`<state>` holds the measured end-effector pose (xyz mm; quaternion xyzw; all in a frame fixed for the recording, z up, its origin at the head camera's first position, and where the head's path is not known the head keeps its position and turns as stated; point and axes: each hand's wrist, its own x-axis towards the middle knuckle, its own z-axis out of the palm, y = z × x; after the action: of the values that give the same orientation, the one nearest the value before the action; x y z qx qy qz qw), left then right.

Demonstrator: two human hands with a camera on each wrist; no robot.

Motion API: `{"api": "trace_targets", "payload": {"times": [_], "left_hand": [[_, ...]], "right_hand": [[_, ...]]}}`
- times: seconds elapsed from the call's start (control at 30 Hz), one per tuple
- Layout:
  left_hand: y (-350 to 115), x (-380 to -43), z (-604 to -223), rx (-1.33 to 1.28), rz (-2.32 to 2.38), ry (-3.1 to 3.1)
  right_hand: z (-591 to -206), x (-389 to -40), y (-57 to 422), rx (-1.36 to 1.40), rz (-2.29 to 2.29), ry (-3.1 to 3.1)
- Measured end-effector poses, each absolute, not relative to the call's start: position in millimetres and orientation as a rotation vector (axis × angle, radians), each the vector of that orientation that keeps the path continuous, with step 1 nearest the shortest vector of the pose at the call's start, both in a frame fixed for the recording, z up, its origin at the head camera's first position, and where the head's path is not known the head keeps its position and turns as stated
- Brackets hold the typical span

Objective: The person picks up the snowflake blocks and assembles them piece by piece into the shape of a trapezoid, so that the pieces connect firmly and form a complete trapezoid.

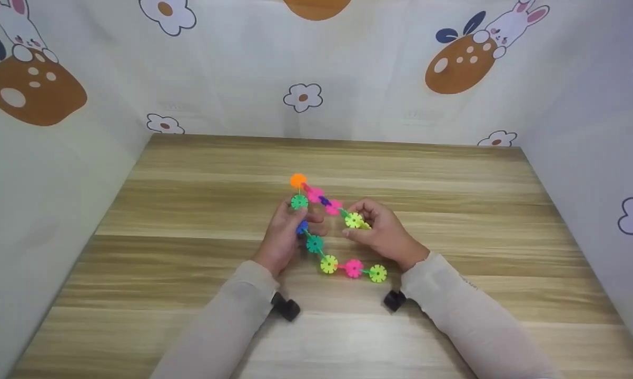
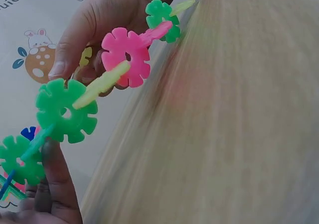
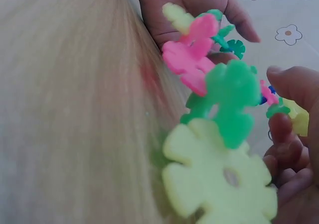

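A chain of notched plastic snowflake discs point(image 1: 354, 268), linked edge to edge in green, yellow, pink, blue and orange, bends into an open loop above the table. My left hand point(image 1: 280, 236) grips its left side, thumb over the links between a green disc point(image 1: 299, 202) and a blue disc point(image 1: 302, 227). An orange disc point(image 1: 298, 180) forms the far corner. On the right, my right hand point(image 1: 387, 231) pinches a yellow disc point(image 1: 354, 220) between thumb and fingers. The near end finishes in another yellow disc point(image 3: 219, 169), large in the right wrist view and apart from the right hand.
The hands work over a wood-grain table point(image 1: 190, 200). Pale cloth walls point(image 1: 232, 68) printed with rabbits and flowers stand at the back and both sides. A black wrist mount point(image 1: 286, 306) sits under the left cuff, another point(image 1: 395, 300) under the right.
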<state>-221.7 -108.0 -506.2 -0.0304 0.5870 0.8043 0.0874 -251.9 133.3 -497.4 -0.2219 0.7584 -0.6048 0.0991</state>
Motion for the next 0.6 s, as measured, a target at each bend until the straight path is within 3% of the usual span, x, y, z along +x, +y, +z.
{"api": "trace_targets", "payload": {"times": [0.37,0.6], "left_hand": [[-107.1,-224.2,-507.2,-0.224,2.569,1.730],[-109.4,-224.4,-506.8,-0.340,2.652,1.753]], "right_hand": [[-488.4,-261.7,150.1,-0.496,-1.575,2.084],[-481.0,-268.8,169.1,-0.572,-1.272,2.011]]}}
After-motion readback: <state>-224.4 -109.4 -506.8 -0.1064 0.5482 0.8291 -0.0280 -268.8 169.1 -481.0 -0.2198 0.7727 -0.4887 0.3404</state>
